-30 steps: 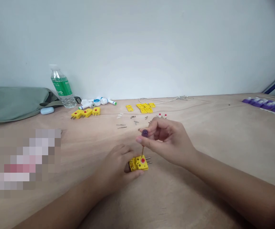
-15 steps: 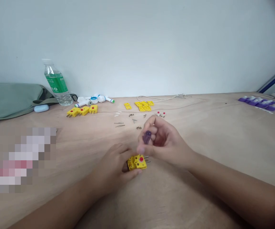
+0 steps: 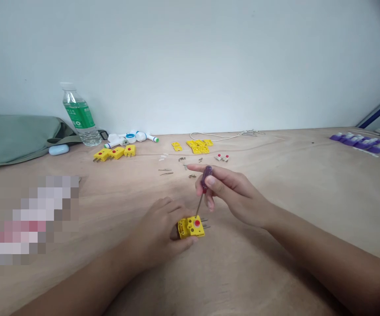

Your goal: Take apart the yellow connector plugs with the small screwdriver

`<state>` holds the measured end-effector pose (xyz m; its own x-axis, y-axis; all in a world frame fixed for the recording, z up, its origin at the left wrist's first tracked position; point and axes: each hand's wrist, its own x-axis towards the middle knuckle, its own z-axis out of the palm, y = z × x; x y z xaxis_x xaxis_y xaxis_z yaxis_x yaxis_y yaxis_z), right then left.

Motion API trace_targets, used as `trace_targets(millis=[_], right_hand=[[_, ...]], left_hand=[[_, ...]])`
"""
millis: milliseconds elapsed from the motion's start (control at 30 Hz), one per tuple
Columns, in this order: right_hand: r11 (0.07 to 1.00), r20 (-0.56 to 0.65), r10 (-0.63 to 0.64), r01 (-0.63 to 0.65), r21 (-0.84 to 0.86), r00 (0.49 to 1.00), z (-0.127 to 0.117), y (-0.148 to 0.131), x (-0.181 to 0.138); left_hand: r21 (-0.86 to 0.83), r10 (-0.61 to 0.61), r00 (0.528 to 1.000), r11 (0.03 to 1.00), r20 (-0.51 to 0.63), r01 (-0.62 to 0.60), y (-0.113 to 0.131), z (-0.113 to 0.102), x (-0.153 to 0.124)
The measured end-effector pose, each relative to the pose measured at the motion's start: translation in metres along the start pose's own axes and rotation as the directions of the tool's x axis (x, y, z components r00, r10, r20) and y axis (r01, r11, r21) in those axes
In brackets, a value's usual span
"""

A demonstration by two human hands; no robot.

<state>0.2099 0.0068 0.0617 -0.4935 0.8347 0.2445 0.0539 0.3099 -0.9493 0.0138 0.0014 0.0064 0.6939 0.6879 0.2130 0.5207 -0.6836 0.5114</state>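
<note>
A small yellow plug with a red dot and metal pins lies on the wooden table in front of me. My left hand is closed around its left side and pins it down. My right hand pinches a small screwdriver with a purple handle. The tool stands nearly upright, its thin shaft reaching down to the top of the plug, just left of the red dot.
Behind lie several screws and metal pins, yellow plug halves, three assembled yellow plugs, white fittings, a water bottle, a green bag and a white cable. Purple parts lie far right.
My right hand turned the screwdriver in its fingers, lowering then raising the handle. Its fingers now stretch out more. The plug and my left hand stayed put.
</note>
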Motion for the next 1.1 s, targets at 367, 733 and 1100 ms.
trace_targets(millis=[367,733,1100], right_hand=[[0.970,-0.105,0.017,0.009,0.242,0.994,0.005,0.011,0.005],[0.978,0.051,-0.013,0.002,0.209,0.999,0.001,0.007,-0.002],[0.964,0.017,0.009,-0.013,0.265,1.000,-0.002,0.017,0.004]], left_hand=[[-0.009,0.019,1.000,1.000,-0.014,-0.019,-0.001,0.001,-0.001],[0.010,0.008,1.000,1.000,-0.004,-0.008,0.000,-0.001,-0.002],[-0.024,0.023,1.000,0.999,-0.013,-0.024,0.000,0.000,-0.002]])
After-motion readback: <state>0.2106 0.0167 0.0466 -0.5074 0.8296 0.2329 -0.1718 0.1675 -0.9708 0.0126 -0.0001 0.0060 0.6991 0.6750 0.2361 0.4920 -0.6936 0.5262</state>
